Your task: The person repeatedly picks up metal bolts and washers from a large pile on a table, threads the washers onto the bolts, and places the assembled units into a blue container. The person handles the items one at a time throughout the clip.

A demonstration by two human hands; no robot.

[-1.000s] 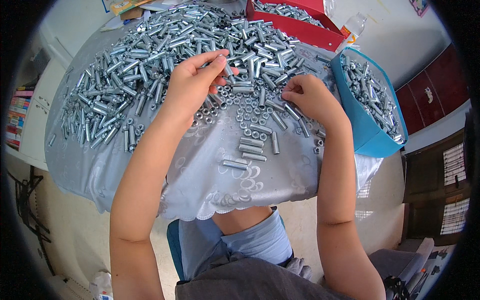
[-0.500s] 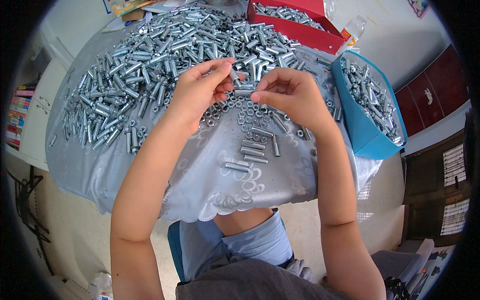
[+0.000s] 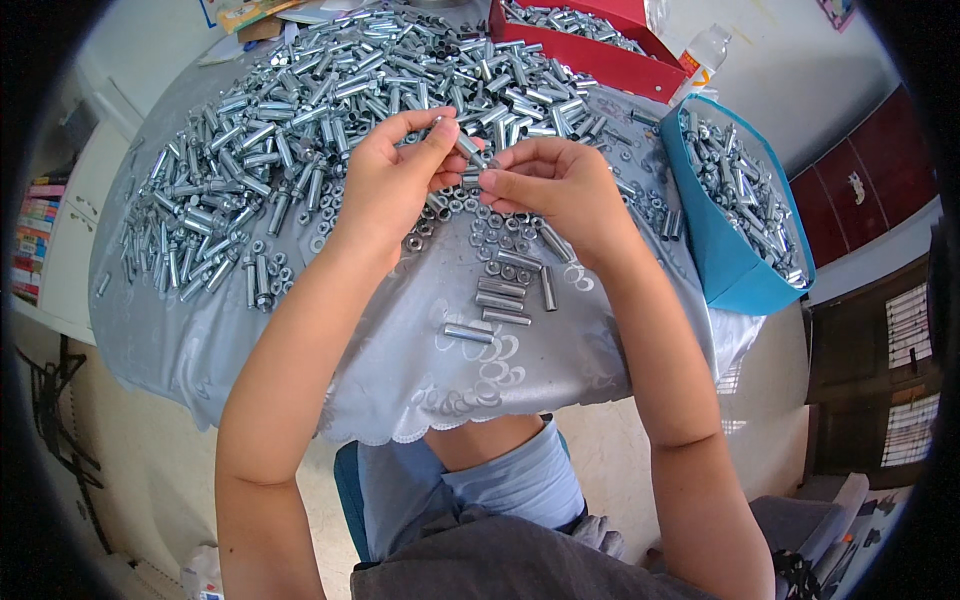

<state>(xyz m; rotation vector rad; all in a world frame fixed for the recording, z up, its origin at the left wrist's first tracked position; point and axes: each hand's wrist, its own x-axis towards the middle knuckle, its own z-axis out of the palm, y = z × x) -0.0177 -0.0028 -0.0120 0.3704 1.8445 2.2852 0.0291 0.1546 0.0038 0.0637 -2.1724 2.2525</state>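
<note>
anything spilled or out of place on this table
Nothing looks spilled or damaged. The loose metal sleeves lie heaped across the grey cloth, with nuts near both hands, and a few sleeves lined up in a short row. The blue bin sits tilted at the table's right edge.
</note>
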